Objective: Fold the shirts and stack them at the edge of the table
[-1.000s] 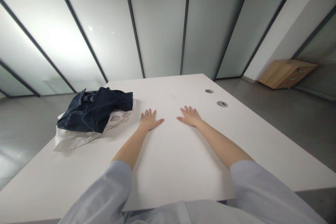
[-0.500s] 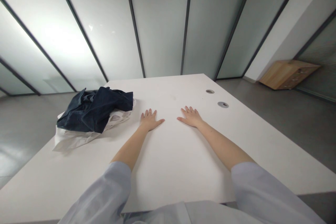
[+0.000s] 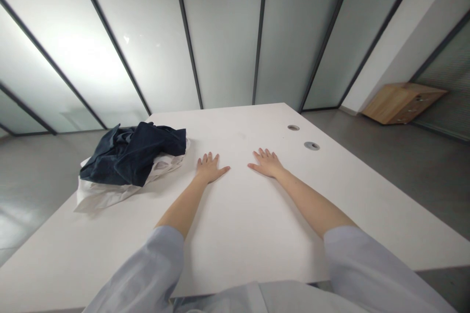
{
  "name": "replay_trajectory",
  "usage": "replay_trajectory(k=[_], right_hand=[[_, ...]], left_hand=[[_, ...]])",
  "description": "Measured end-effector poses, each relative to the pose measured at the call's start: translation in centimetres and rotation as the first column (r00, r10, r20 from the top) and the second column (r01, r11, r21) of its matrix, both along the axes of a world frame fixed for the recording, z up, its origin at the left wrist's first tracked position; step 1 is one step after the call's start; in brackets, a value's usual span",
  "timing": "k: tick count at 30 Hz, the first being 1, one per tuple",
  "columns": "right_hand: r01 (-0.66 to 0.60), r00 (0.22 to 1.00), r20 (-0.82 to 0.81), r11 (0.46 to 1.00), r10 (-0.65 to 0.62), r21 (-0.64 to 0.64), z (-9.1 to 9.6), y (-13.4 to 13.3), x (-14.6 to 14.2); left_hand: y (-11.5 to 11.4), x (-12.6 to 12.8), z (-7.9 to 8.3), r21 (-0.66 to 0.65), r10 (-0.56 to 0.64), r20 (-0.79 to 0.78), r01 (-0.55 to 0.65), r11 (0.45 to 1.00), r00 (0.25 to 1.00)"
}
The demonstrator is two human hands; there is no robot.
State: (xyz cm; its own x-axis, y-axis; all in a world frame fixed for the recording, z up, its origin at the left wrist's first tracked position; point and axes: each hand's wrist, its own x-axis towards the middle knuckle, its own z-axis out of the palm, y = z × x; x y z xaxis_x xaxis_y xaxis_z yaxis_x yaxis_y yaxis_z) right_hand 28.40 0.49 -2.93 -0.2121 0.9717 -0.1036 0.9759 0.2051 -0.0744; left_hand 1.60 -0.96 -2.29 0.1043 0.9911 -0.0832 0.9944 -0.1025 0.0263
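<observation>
My left hand (image 3: 209,168) lies flat on the white table (image 3: 249,234), fingers spread and holding nothing. To its right, my right hand (image 3: 269,163) also rests palm down, open, with a gap between the two thumbs. Left of my left hand is a heap of crumpled cloth. Dark navy fabric (image 3: 134,154), perhaps a garment, lies on top. White fabric (image 3: 105,195) sticks out beneath it toward the table's left edge. Neither hand touches the cloth.
Two round cable holes, a farther one (image 3: 293,127) and a nearer grey-rimmed one (image 3: 312,145), sit in the table's right side. A wooden drawer cabinet (image 3: 400,102) stands on the floor at the far right. Frosted glass panels (image 3: 223,34) rise behind the table.
</observation>
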Motion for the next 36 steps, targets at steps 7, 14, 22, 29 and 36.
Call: replay_trajectory(k=[7, 14, 22, 29, 36], right_hand=[[-0.004, 1.0, 0.002, 1.0, 0.004, 0.004, 0.21, -0.14, -0.06], [-0.003, 1.0, -0.001, 1.0, 0.003, -0.002, 0.31, -0.21, -0.12], [-0.003, 1.0, -0.004, 1.0, 0.003, 0.009, 0.25, -0.2, -0.14], [-0.003, 1.0, -0.002, 1.0, 0.003, 0.01, 0.39, -0.29, -0.21], [-0.003, 1.0, 0.001, 1.0, 0.003, 0.0, 0.6, -0.41, -0.3]], left_hand=[[0.05, -0.03, -0.06, -0.002, -0.003, 0.012, 0.003, 1.0, 1.0], [0.02, -0.01, -0.02, 0.0, -0.002, -0.002, 0.002, 1.0, 1.0], [0.21, -0.16, -0.29, 0.0, 0.002, 0.016, -0.002, 1.0, 1.0], [0.01, -0.06, -0.03, -0.003, 0.002, 0.019, -0.002, 1.0, 1.0], [-0.17, -0.01, 0.11, 0.012, -0.001, -0.001, 0.001, 1.0, 1.0]])
